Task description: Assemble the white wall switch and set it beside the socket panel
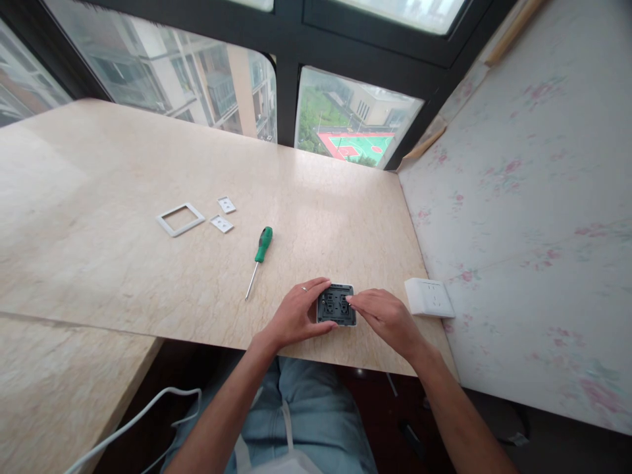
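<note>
A wall switch module (336,307), black inside with a pale rim, lies near the counter's front edge. My left hand (301,309) grips it from the left, thumb along the near edge and fingers along the far edge. With its fingertips pinched together, my right hand (385,319) reaches over the right part of the module; whatever is between those fingertips is too small to make out. Up and to the left rests a screwdriver (264,245) with a green handle, its shaft pointing toward me. Two small white switch rockers (222,224) and a white rectangular frame (172,232) lie farther left.
A white socket box (429,298) stands against the flowered wall (518,217) on the right. Windows with dark frames (286,99) border the back of the marble counter (123,276). A white cable (143,411) hangs below the front edge at left.
</note>
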`<state>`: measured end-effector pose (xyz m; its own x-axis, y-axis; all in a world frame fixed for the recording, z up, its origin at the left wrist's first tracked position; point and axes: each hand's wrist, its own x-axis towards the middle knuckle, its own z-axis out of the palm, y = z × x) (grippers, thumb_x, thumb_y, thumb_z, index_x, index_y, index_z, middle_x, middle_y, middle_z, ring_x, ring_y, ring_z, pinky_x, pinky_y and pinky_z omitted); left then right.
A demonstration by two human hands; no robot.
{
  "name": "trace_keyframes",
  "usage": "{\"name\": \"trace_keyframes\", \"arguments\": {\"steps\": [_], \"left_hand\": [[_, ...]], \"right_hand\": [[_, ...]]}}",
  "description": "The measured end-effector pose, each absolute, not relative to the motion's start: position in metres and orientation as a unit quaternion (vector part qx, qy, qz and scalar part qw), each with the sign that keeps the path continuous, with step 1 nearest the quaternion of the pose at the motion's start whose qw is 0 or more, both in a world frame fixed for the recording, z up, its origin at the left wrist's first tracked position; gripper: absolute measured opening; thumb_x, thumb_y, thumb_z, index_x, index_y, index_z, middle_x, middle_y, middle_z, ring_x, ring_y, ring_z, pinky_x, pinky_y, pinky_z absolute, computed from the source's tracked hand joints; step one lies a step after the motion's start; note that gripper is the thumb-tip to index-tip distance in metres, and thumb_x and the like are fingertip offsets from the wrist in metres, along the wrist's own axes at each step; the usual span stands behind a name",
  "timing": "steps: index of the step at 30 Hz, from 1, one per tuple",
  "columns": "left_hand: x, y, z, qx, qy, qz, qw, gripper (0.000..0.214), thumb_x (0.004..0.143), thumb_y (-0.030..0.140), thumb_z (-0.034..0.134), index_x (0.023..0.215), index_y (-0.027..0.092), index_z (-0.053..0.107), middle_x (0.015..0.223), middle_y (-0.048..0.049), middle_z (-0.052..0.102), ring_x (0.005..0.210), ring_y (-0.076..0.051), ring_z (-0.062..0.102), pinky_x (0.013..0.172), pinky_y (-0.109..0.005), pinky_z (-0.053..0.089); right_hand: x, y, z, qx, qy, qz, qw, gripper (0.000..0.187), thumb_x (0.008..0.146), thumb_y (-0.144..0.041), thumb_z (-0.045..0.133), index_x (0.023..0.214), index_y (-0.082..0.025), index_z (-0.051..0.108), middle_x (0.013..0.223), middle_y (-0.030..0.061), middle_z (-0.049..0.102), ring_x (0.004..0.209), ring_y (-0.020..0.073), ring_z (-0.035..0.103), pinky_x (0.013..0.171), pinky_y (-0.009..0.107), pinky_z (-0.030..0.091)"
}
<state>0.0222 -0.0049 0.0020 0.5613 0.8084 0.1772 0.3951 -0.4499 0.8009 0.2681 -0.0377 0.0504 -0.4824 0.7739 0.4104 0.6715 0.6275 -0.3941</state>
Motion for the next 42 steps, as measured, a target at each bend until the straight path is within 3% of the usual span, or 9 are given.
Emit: {"name": "trace_keyframes", "arguments": {"steps": [17, 42], "left_hand": [[0.0234, -0.0038, 0.0015, 0.814, 0.366, 0.278, 0.356, 0.078, 0.079, 0.05, 0.079, 0.146, 0.023, 0.047, 0.151, -0.0148, 0.053, 0.14, -0.032, 0.05, 0.115, -0.051, 0.042], [0.0239, -0.0041, 0.0032, 0.814, 0.363, 0.276, 0.359, 0.077, 0.08, 0.051, 0.077, 0.147, 0.027, 0.046, 0.151, -0.0127, 0.053, 0.14, -0.032, 0.05, 0.115, -0.05, 0.041]], "right_hand": [[0.2662, -0.0373, 0.0533, -0.425, -0.85, 0.104, 0.295, 0.017, 0.099, -0.02, 0.06, 0.109, -0.021, 0.074, 0.093, 0.0071, 0.08, 0.084, 0.0217, 0.074, 0.075, 0.039, 0.06], [0.2636, -0.0386, 0.0477, -0.458, -0.812, 0.139, 0.335, 0.018, 0.098, -0.02, 0.061, 0.105, -0.025, 0.076, 0.092, 0.0058, 0.079, 0.083, 0.0212, 0.074, 0.077, 0.038, 0.062]]}}
